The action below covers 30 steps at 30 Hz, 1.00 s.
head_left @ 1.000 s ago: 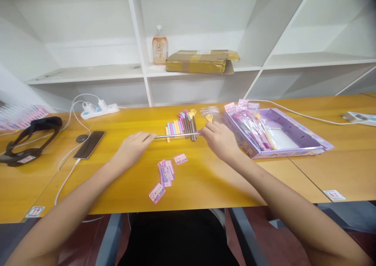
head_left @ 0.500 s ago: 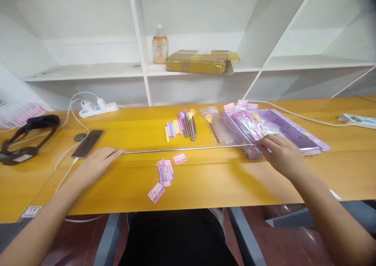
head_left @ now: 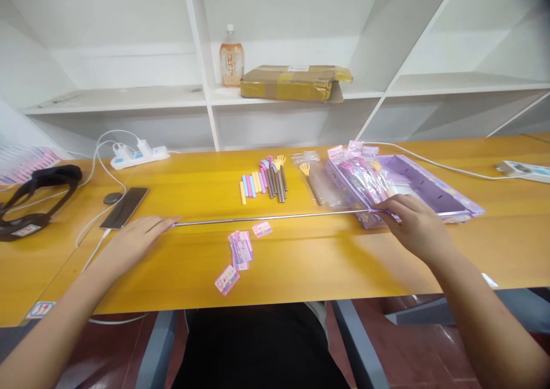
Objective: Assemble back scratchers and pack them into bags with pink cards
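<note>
Stretched across the table is a long, thin telescopic back scratcher [head_left: 266, 218], drawn out to a slim metal rod. My left hand [head_left: 141, 235] pinches one end, where a bit of purple shows at the fingertips. At the other end my right hand [head_left: 410, 224] closes on a purple part, just in front of a purple display box [head_left: 466, 205]. Behind the rod lie several short back scratchers [head_left: 276, 183] with hand-shaped heads, beside a row of pastel handle sleeves [head_left: 253, 184]. Pink printed cards [head_left: 241, 251] are scattered in front of it.
Bagged back scratchers [head_left: 365, 180] lie in the purple box. A yellow-headed scratcher [head_left: 311, 183] rests on clear plastic bags. At left are a phone [head_left: 125, 207], a power strip [head_left: 141, 156] and a black headset [head_left: 38, 205]. A bottle [head_left: 232, 59] and cardboard box [head_left: 294, 83] stand on the shelf.
My left hand has shifted slightly left, and the purple end of the rod now shows at its fingertips. My right hand keeps its hold. The camera view has moved a little.
</note>
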Each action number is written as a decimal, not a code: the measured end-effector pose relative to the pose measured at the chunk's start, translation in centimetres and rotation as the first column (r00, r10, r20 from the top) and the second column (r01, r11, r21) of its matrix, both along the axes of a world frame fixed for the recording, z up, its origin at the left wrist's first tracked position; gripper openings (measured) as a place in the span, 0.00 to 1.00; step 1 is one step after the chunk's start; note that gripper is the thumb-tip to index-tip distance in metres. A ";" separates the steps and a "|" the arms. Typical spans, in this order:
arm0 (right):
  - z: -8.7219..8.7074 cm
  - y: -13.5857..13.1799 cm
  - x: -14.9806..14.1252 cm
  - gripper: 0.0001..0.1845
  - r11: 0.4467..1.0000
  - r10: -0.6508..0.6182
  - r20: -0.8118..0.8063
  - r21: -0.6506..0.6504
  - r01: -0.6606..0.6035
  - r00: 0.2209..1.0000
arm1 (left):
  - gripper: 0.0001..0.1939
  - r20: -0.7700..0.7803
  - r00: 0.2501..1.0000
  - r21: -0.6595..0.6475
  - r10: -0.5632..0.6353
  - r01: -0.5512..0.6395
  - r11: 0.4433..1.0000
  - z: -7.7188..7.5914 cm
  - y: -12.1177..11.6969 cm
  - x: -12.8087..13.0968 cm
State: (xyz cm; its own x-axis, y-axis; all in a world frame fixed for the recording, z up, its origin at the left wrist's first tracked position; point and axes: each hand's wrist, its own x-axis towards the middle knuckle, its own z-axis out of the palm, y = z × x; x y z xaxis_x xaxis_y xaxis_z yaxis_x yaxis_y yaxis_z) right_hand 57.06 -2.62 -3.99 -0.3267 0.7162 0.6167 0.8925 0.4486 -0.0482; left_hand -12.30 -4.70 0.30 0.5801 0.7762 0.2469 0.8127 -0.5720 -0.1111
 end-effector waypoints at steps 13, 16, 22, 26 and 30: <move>-0.1 -0.6 0.1 0.08 0.994 -0.031 -0.031 -0.106 0.028 0.999 | 0.21 -0.002 1.000 -0.022 0.016 -0.016 1.000 0.0 0.3 0.8; 0.2 -0.3 0.5 0.08 0.993 -0.050 -0.031 -0.109 0.046 0.998 | 0.20 0.012 1.000 -0.011 0.028 -0.028 1.000 0.4 1.5 1.0; 3.9 3.1 -1.9 0.09 0.998 -0.011 -0.003 0.069 0.011 1.000 | 0.20 0.007 0.996 0.154 -0.088 0.086 0.984 4.7 4.3 6.5; 6.5 4.3 -10.0 0.13 0.980 0.029 0.044 0.196 -0.037 0.999 | 0.18 0.004 0.994 0.338 -0.110 0.103 0.936 5.8 5.3 14.3; 7.0 3.3 -19.2 0.17 0.960 0.145 0.129 0.221 -0.172 0.981 | 0.17 -0.001 0.974 0.354 -0.227 0.213 0.911 4.4 5.3 20.4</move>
